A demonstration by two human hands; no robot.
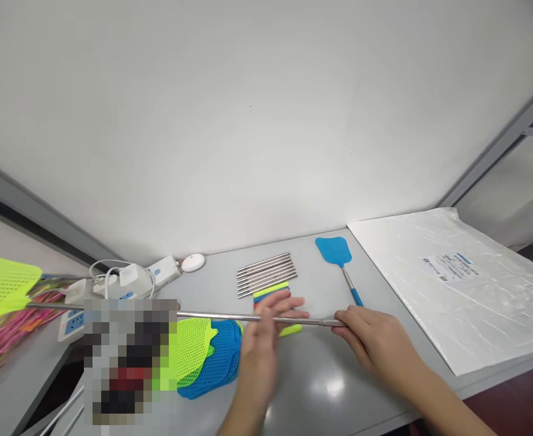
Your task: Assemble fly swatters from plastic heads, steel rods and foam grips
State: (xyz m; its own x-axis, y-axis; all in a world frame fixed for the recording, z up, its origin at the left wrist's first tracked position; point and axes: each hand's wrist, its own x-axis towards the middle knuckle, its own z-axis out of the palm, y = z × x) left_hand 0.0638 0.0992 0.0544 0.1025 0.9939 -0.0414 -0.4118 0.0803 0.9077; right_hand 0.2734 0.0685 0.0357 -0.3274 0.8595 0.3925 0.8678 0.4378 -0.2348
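A fly swatter with a yellow-green head (3,287) and a long thin metal rod (221,316) stretches across the view, nearly level. Its handle end is in my right hand (375,339), whose fingers are closed on the rod. My left hand (260,351) has the rod between its thumb and its loosely stretched fingers, a little blurred. Beneath the rod lie stacked yellow-green swatter heads (194,351) and blue swatter heads (223,357). Behind my left hand, coloured handle tubes (271,289) are partly hidden. Metal rods (266,274) lie side by side farther back.
A blue fly swatter (334,249) lies on the grey table (330,375). White wrapped sheet material (407,260) covers the right end. Power strips with plugs (132,281) and a white oval device (192,262) stand left. Colourful strips (3,345) lie far left. A pixelated patch hides part of the table.
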